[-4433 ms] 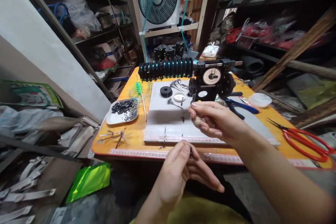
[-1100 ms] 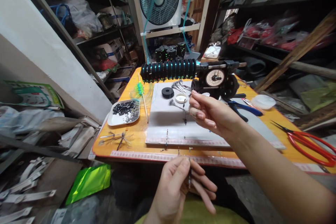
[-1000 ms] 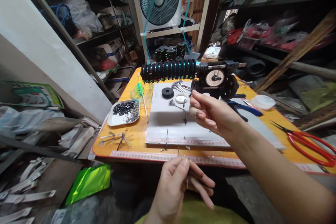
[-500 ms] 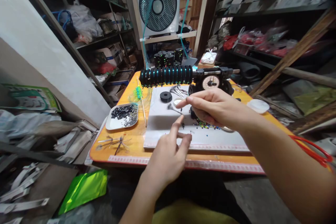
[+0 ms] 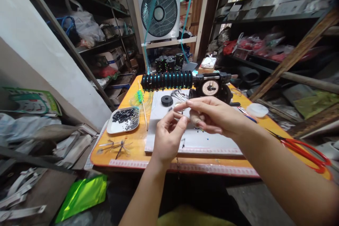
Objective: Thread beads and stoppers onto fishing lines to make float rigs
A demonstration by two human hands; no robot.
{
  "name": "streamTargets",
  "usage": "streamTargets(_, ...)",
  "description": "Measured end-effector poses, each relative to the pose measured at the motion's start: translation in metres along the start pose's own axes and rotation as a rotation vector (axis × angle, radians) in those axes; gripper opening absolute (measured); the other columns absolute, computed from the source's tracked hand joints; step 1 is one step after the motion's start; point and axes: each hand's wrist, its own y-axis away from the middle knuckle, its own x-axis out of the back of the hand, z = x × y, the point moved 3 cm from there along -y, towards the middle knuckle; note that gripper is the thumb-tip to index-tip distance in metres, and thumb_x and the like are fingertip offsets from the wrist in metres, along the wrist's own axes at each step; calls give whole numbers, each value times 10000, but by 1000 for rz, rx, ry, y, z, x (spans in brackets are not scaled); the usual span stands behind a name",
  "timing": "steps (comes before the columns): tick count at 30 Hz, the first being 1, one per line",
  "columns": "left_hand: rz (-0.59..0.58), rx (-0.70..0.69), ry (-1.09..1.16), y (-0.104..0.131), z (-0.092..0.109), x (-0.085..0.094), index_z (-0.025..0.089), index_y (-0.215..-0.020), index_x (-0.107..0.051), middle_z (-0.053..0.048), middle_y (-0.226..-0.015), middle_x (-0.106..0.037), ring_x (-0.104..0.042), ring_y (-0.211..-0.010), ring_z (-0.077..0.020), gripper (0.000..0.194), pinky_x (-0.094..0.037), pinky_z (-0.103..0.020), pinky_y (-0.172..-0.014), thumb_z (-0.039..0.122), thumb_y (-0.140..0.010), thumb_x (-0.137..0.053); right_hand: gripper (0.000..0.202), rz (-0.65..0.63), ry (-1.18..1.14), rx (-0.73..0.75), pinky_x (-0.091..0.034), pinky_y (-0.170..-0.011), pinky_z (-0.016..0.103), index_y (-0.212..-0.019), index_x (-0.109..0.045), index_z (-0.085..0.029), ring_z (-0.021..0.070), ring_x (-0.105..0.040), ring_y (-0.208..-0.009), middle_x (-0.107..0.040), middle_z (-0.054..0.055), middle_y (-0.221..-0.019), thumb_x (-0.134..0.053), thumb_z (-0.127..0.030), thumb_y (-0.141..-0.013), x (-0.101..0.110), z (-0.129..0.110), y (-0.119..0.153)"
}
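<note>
My left hand (image 5: 169,136) is raised over the pale board (image 5: 156,141), thumb and forefinger pressed together in a pinch. Close on its right, my right hand (image 5: 215,116) has its fingers curled inward and its forefinger reaching toward the left fingertips. A beige wrap covers one right digit. Whatever the fingers hold is too fine to make out. Below the left hand show small dark pieces (image 5: 183,143). Behind the hands lie a black foam spool (image 5: 166,101) and a bunch of metal pieces (image 5: 180,94). Small coloured beads are partly hidden under my right hand.
A white tray (image 5: 110,127) of black and grey bits stands left, beside a thin stick (image 5: 145,114). Red-handled scissors (image 5: 304,152) lie right, near a clear lid (image 5: 257,110). A row of black spools on a geared winder (image 5: 166,80) and a fan (image 5: 159,12) stand behind.
My left hand has risen and its open fingers have closed into a pinch. My right hand has turned and lowered slightly, drawing close to the left. The scissors show more fully.
</note>
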Motion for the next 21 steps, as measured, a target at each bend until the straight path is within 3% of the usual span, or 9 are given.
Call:
streamTargets(3,-3,-3,120,8,-5,-3,183,-697,-609,3,-760,-598,-555,-774,-155,221,-446,-278,-803,321,-856,-678,293,-11,-148,-36,-189,-273,136,-931,-698,-126,8,-288,-263,-586,-37,-494,-577,-391,-907,0,12,-4)
streamTargets(9,-37,116,315,27,-14,-11,169,-652,-592,10,-670,-604,-629,-715,-153,220,-476,-274,-771,251,-843,-666,241,-20,-307,-91,-259,-288,114,-846,-649,-151,3,-340,-264,-640,-24,-553,-578,-374,-905,5,24,-7)
streamTargets(17,-25,332,494,57,-29,-14,130,-676,-617,27,-631,-603,-660,-470,-111,234,-500,-194,-493,286,-831,-698,256,-12,-339,-98,-222,-257,87,-810,-655,-143,0,-332,-253,-656,-3,-538,-599,-374,-904,6,26,-7)
streamTargets(21,-26,377,556,66,-38,-15,115,-667,-635,22,-606,-618,-665,-434,-114,276,-497,-172,-435,331,-796,-748,261,-17,-338,-93,-218,-253,89,-801,-655,-146,1,-331,-258,-653,-5,-539,-592,-376,-908,7,28,-7)
